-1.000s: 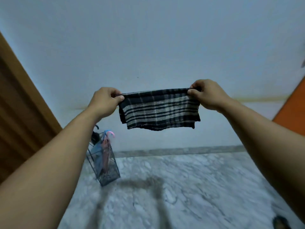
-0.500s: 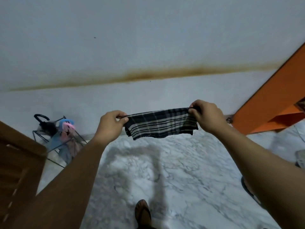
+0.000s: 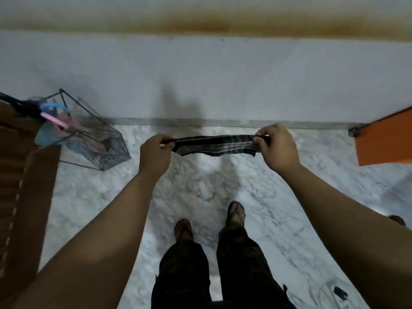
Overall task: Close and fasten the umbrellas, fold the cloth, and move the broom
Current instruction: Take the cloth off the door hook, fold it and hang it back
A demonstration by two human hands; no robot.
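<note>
A black and white striped cloth [image 3: 215, 145] is folded into a narrow band and stretched level between my hands above the marble floor. My left hand [image 3: 156, 152] pinches its left end and my right hand [image 3: 277, 146] pinches its right end. To the left, a wire basket [image 3: 104, 139] by the wall holds closed umbrellas [image 3: 59, 121] with blue, pink and black handles. No broom is in view.
A brown wooden door [image 3: 24, 197] fills the left edge. An orange panel [image 3: 385, 141] juts in at the right by the wall's skirting. My two feet in sandals [image 3: 235, 216] stand on the floor below the cloth. A small dark object [image 3: 340, 292] lies at the lower right.
The view has tipped down from the wall to the floor and my feet. The cloth, held at both ends throughout, now hangs shorter and flatter than before.
</note>
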